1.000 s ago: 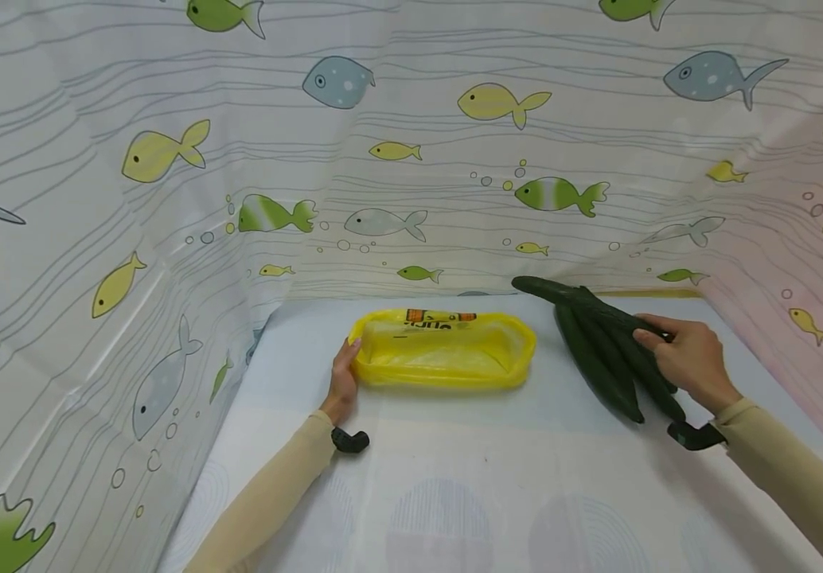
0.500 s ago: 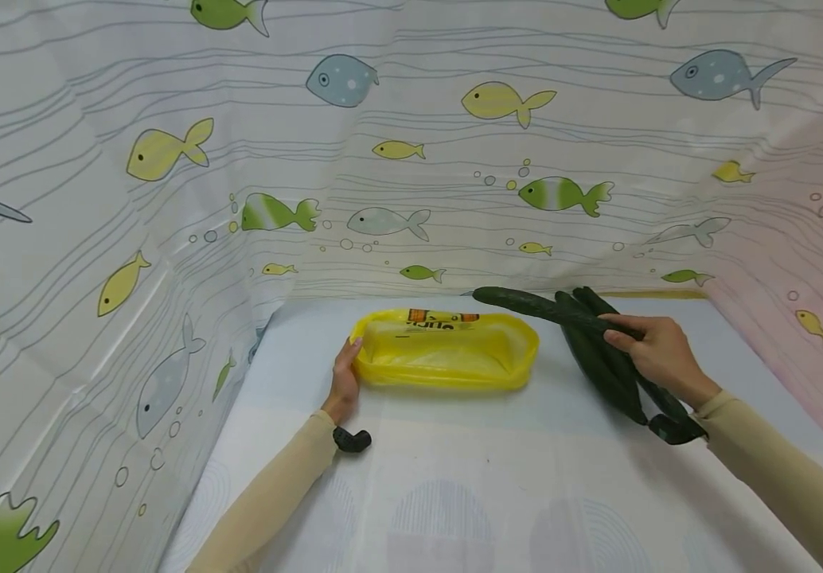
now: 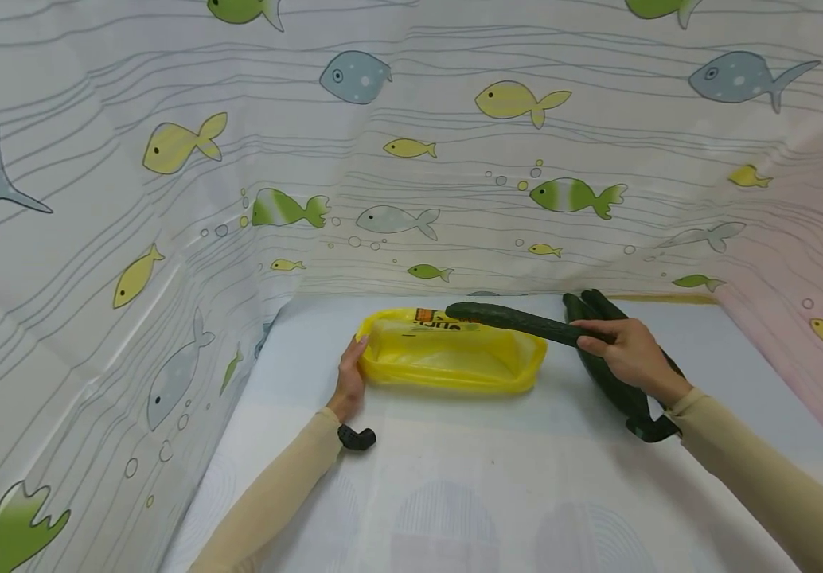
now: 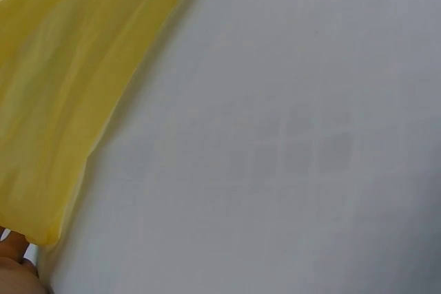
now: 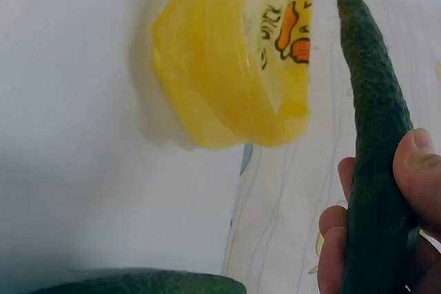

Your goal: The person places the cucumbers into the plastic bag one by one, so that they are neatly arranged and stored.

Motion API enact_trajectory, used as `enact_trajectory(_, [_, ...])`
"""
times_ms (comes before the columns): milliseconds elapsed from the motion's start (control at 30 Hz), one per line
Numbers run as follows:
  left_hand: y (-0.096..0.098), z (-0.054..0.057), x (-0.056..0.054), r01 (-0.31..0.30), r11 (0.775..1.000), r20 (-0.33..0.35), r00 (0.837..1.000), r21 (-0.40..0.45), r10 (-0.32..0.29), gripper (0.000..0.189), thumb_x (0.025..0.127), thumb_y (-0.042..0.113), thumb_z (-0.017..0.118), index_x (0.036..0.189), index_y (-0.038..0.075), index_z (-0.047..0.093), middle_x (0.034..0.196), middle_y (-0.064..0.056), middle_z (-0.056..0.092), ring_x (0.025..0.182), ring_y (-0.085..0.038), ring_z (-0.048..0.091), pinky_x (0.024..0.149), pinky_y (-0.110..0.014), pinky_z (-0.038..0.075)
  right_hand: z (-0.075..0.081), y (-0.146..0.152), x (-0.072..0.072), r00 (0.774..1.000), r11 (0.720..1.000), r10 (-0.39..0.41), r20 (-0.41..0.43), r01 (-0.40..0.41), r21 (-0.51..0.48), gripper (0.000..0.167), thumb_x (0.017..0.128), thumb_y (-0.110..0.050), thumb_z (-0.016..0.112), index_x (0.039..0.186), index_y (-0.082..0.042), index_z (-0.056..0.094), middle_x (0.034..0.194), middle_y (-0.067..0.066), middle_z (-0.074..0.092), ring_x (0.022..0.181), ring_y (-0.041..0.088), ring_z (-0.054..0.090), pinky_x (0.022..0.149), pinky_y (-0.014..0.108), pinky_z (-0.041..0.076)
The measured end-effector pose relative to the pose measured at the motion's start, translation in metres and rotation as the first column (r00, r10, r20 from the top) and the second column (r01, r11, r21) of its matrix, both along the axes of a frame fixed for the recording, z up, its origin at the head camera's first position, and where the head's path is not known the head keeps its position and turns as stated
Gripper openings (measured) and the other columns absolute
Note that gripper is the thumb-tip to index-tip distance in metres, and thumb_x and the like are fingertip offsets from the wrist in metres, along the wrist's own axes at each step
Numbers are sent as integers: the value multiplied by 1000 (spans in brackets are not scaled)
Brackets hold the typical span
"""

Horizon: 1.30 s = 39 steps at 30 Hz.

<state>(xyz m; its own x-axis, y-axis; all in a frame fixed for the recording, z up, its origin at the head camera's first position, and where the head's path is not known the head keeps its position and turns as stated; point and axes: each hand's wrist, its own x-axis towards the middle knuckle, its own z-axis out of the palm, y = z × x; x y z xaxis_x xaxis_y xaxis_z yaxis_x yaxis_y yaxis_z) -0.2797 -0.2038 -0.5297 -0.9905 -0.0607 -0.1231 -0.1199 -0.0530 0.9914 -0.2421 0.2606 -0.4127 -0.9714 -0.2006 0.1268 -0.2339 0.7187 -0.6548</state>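
A dark green cucumber (image 3: 515, 318) is gripped by my right hand (image 3: 629, 354) near its right end. Its far end reaches leftward over the back rim of the open yellow plastic bag (image 3: 447, 374). In the right wrist view, thumb and fingers wrap around the cucumber (image 5: 375, 101), with the bag (image 5: 207, 67) beside it. My left hand (image 3: 350, 378) holds the bag's left end, thumb at the rim. The left wrist view shows the bag's side (image 4: 76, 101) and only a bit of the hand (image 4: 17, 266).
More cucumbers (image 3: 605, 374) lie on the white-covered table (image 3: 454, 469) under and behind my right hand, partly hidden. A fish-patterned sheet (image 3: 411, 183) rises behind the table and along both sides. A black wrist device (image 3: 356, 438) sits on my left wrist.
My right hand has lifted the cucumber off the others and moved it left, so its tip now overlaps the bag. The left hand has stayed at the bag's left end.
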Motion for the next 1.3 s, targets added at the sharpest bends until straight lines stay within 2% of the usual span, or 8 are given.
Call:
enact_trajectory(67, [0,0,0,0,1000,3,1000,-4,0,89,105,53,42,172,9,4,181,-7,-1,167,-28,-2,135,-50,-3,-1,-5,-1,1000,1000,15,7,-15,0,40,104,-21,69,139,-3,69,113,24,74,69,18,46,58,30,32])
enact_trajectory(100, [0,0,0,0,1000,4,1000,-5,0,89,105,54,42,172,9,4,181,-7,-1,167,-28,-2,135,-50,-3,-1,-7,-2,1000,1000,24,13,-24,0,40,104,-21,69,139,-3,69,116,25,74,71,18,47,59,30,32])
enact_trajectory(367, [0,1,1,24,1000,-32,999,-7,-25,85,105,52,40,172,9,9,181,-6,3,167,-27,2,136,-50,-2,-10,-28,-9,997,998,57,56,-57,-14,36,102,-17,71,136,-4,72,101,14,75,72,21,47,59,30,31])
enact_trajectory(633, [-2,-1,2,37,999,-43,998,-11,-37,85,104,54,41,172,11,12,181,-5,6,167,-27,4,135,-51,-1,-16,-55,-21,992,995,99,77,-99,-3,37,103,-17,69,136,-1,71,125,24,74,73,21,49,60,29,36])
enact_trajectory(867, [-2,-2,3,72,997,-90,993,-10,-72,80,105,52,39,172,14,15,180,-3,10,167,-25,4,135,-50,-1,-21,-74,-33,987,988,148,65,-150,21,36,105,-20,67,136,-1,71,133,26,71,88,23,64,73,33,52])
enact_trajectory(967, [-2,-3,4,69,998,-90,993,-15,-70,80,106,51,39,172,15,14,180,-3,9,167,-25,4,135,-51,-1,-24,-84,-39,986,987,152,62,-155,40,36,105,-21,66,135,-1,72,131,24,73,97,28,70,82,43,60])
enact_trajectory(1100, [-2,-5,3,63,998,-92,994,-6,-63,79,106,51,40,172,15,16,180,-3,12,167,-25,6,136,-50,0,-25,-99,-47,988,988,131,78,-137,73,38,105,-25,67,135,-2,72,129,22,75,113,37,72,98,55,58])
enact_trajectory(1300, [-1,-5,1,56,998,-112,992,-22,-58,77,106,49,39,171,13,19,179,-4,15,167,-25,8,136,-50,1,-27,-117,-59,988,986,123,92,-132,99,38,105,-28,67,135,-5,73,127,20,76,111,36,73,97,55,58])
